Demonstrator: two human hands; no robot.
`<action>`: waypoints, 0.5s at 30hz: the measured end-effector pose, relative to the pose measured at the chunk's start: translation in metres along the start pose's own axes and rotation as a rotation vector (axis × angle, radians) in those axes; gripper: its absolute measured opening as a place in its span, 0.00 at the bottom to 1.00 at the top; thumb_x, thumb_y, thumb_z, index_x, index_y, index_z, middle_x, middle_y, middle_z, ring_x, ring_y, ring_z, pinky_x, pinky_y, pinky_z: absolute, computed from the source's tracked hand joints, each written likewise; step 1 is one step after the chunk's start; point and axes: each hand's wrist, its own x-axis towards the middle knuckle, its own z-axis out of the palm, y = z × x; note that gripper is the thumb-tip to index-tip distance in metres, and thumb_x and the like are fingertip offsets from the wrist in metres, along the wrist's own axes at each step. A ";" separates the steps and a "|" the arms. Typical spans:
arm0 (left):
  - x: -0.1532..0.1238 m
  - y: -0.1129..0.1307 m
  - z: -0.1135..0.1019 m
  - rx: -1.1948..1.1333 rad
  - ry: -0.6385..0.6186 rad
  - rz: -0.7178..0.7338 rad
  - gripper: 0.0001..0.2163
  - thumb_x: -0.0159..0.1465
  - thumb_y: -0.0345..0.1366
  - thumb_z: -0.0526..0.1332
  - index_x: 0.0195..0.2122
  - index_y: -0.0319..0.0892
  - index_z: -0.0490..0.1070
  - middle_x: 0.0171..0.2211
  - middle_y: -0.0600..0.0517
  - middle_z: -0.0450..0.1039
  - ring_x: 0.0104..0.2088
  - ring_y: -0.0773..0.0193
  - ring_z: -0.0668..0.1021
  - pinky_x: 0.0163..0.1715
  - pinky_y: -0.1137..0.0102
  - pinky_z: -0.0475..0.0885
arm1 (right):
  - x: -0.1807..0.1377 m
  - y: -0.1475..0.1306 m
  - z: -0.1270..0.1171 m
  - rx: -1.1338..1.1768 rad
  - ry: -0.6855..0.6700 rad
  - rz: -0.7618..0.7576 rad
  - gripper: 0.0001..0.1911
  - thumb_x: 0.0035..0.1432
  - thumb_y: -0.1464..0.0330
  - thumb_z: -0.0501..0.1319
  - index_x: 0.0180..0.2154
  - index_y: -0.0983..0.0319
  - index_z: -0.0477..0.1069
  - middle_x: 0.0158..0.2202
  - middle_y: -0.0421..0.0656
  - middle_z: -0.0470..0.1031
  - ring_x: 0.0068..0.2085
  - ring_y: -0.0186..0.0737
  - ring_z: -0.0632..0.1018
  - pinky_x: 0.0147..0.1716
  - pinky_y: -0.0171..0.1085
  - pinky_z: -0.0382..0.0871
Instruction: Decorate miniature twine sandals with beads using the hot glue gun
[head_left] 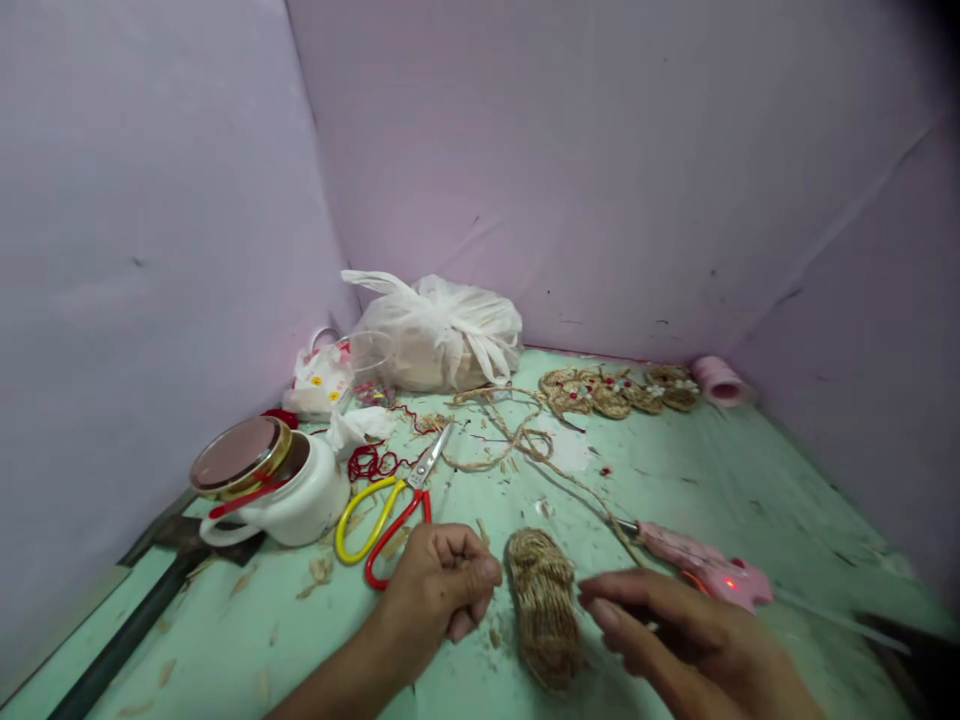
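Observation:
A small slipper-shaped piece of jute twine (543, 610) lies on the green tabletop between my hands. Just left of it, my left hand (442, 585) is closed, thumb pressed to the curled fingers; whatever they pinch, if anything, is too small to make out. On the other side, my right hand (690, 640) is open beside the twine piece, its thumb and fingers apart and nothing visible in them. A pink hot glue gun (705, 562) with a lit red light lies beyond my right hand. Scissors (397, 490) with yellow and red handles rest behind my left hand, blades slightly parted.
A white mug (300, 500) with a gold-rimmed lid (241, 455) and a hammer (150, 610) stand at left. Behind are a tied plastic bag (442, 335), red yarn (375, 462), loose jute cord (517, 440), decorated twine pieces (611, 392) and a pink spool (718, 382).

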 end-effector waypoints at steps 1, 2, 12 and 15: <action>0.000 0.000 0.000 -0.027 0.004 -0.023 0.17 0.46 0.46 0.65 0.18 0.39 0.62 0.10 0.58 0.62 0.08 0.80 0.54 0.08 0.79 0.45 | 0.006 -0.009 0.006 0.069 -0.057 0.044 0.09 0.51 0.62 0.60 0.33 0.56 0.76 0.28 0.41 0.79 0.25 0.37 0.77 0.21 0.29 0.72; 0.001 0.000 -0.001 -0.042 0.007 -0.041 0.17 0.45 0.45 0.66 0.18 0.38 0.62 0.10 0.58 0.63 0.08 0.80 0.54 0.08 0.79 0.45 | 0.011 -0.017 0.014 0.134 -0.095 0.084 0.10 0.51 0.62 0.59 0.33 0.57 0.76 0.27 0.41 0.78 0.24 0.36 0.76 0.19 0.29 0.70; 0.006 -0.010 -0.002 0.183 0.020 0.004 0.17 0.43 0.46 0.67 0.17 0.39 0.62 0.08 0.60 0.59 0.09 0.78 0.55 0.09 0.78 0.46 | 0.018 -0.010 0.052 -0.155 -0.048 -0.340 0.12 0.57 0.69 0.52 0.25 0.63 0.69 0.22 0.42 0.69 0.23 0.35 0.72 0.22 0.32 0.63; 0.005 -0.013 -0.003 0.205 -0.033 0.001 0.19 0.45 0.50 0.64 0.19 0.40 0.61 0.10 0.60 0.60 0.10 0.78 0.56 0.09 0.78 0.47 | 0.018 -0.005 0.049 -0.314 -0.068 -0.432 0.12 0.58 0.71 0.48 0.25 0.61 0.64 0.22 0.41 0.67 0.22 0.34 0.70 0.20 0.31 0.60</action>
